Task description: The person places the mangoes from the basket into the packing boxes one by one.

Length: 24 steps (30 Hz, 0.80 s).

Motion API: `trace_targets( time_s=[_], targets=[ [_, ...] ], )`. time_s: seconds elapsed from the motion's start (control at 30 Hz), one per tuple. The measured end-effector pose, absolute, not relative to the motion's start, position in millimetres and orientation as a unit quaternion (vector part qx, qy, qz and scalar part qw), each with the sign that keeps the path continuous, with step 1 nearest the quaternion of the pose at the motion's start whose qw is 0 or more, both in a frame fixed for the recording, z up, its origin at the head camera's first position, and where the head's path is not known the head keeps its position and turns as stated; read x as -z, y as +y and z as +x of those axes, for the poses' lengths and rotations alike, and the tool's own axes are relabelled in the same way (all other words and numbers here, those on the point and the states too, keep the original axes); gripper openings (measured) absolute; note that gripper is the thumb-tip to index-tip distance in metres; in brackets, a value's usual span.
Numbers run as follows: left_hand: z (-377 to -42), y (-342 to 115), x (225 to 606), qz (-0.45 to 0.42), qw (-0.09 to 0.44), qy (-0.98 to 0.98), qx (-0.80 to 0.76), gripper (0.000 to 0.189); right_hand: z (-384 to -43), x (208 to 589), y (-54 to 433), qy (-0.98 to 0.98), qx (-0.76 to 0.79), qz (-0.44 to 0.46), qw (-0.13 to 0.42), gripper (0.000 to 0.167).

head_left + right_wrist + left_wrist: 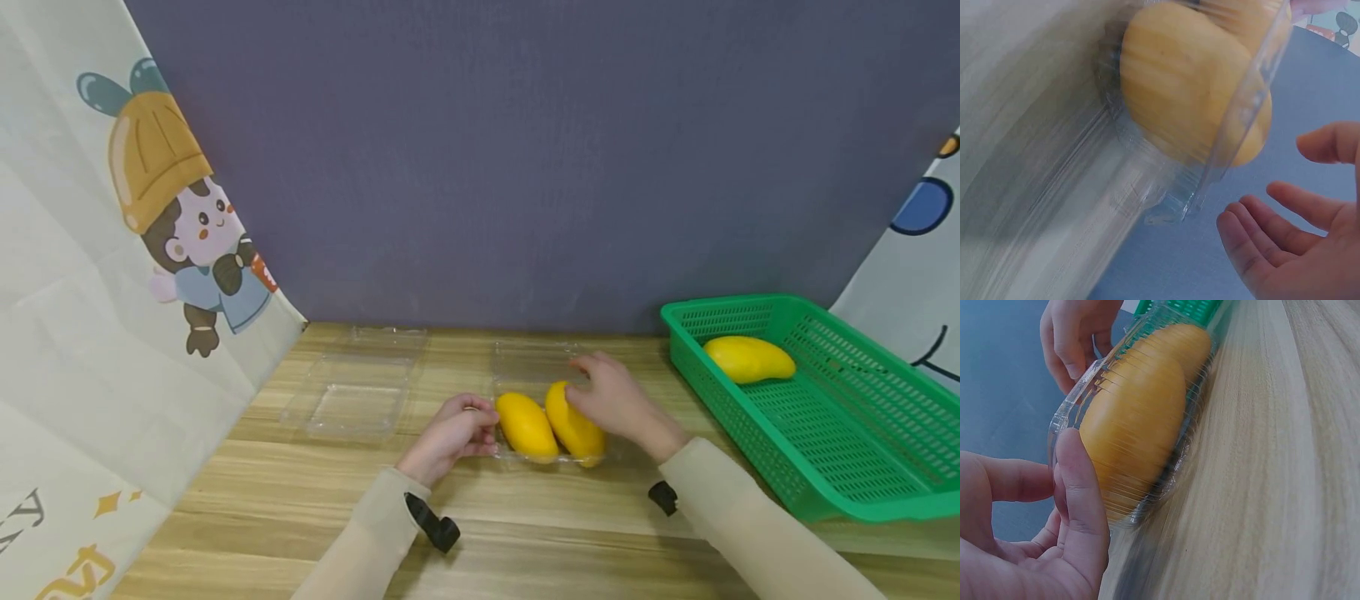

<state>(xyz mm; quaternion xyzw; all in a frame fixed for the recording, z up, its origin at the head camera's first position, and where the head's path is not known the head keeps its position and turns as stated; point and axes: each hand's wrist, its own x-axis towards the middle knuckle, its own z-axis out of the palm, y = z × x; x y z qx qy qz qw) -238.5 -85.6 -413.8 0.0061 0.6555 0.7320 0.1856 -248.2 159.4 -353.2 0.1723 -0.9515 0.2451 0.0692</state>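
Two yellow mangoes lie side by side in a clear plastic clamshell box [1067,412] on the wooden table: a left mango [527,427] and a right mango [576,427]. The box's clear lid [532,360] is folded back towards the wall. My left hand [459,432] pinches the box's left rim between thumb and fingers, as the left wrist view shows. Over the right mango is my right hand [617,398]. In the right wrist view its fingers are spread, with nothing between them, apart from the box rim.
On the right stands a green basket [847,492] with one mango [750,359] inside. A second clear plastic box [356,408] lies with its lid back on the table's left side. A dark wall panel [480,167] closes off the back.
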Motion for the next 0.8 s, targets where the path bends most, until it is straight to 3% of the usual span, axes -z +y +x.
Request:
trace_targets(
  time_s=[0.33, 0.63, 0.8],
  targets=[
    [-237.7, -85.5, 412.5, 0.003, 0.187, 0.656, -0.731, 0.027, -262.4, 351.5, 171.3, -0.937, -0.313, 0.136, 0.076, 0.043],
    [-237.6, -85.7, 413.1, 0.006, 0.189, 0.658, -0.729, 0.027, -277.2, 356.5, 184.2, -0.923, -0.377, 0.073, 0.025, 0.046],
    [-237.8, -86.1, 412.9, 0.007, 0.189, 0.659, -0.728, 0.025, -284.3, 358.7, 189.3, -0.919, -0.39, 0.052, 0.024, 0.051]
  ],
)
